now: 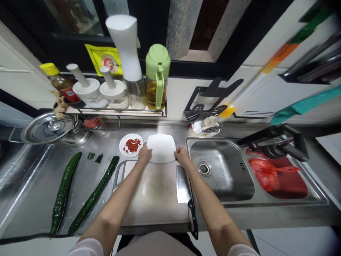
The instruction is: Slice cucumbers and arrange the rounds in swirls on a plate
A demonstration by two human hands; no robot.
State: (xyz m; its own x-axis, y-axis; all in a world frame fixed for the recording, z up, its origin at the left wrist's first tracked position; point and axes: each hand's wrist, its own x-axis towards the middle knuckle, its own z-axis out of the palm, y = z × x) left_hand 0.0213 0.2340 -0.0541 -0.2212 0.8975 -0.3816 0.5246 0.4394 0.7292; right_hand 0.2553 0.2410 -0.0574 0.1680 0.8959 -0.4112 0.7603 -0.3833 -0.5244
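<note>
We held a white plate (161, 148) by its two sides.
Our left grip (144, 154) was pinched on its left edge, and our right grip (182, 155) on its right edge. The plate was at the far end of our cutting board (157, 199). A small dish (122, 144) of red bits (133, 145) sat by our left grip, and a knife (183, 186) lay along the board's right side.

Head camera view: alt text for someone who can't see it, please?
A person's left hand and right hand hold a white plate near the far edge of a cutting board. A knife lies along its right side; cucumbers lie to the left, a sink to the right.
</note>
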